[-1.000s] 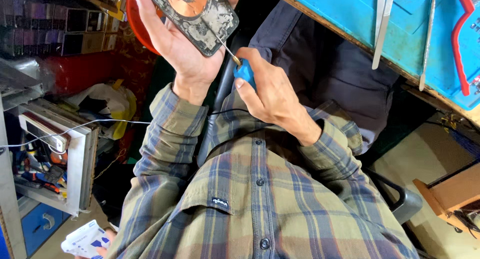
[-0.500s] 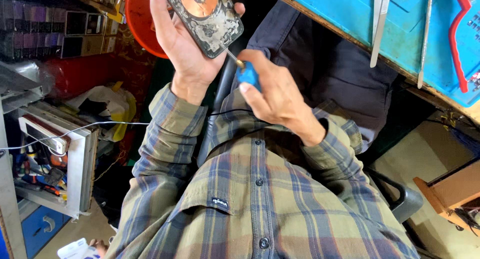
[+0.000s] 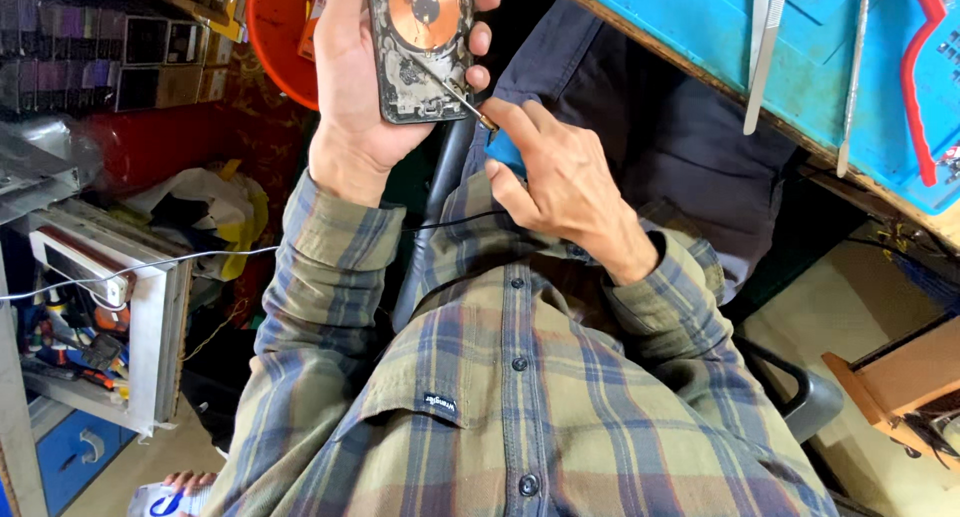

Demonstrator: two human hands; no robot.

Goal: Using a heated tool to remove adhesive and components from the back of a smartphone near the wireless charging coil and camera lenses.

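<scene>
Left hand raised, gripping opened phone, back w/ copper coil up. Right hand pinches blue-handled screwdriver, tip on phone. Tweezers on blue desk mat.

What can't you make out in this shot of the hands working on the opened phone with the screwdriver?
All in the head view:
- Opened phone: top cut off by the frame edge; one side hidden by the left hand.
- Screwdriver: blue handle mostly buried in the right hand; tip too small to tell its type.
- Tweezers on the blue mat: upper ends cropped.
</scene>
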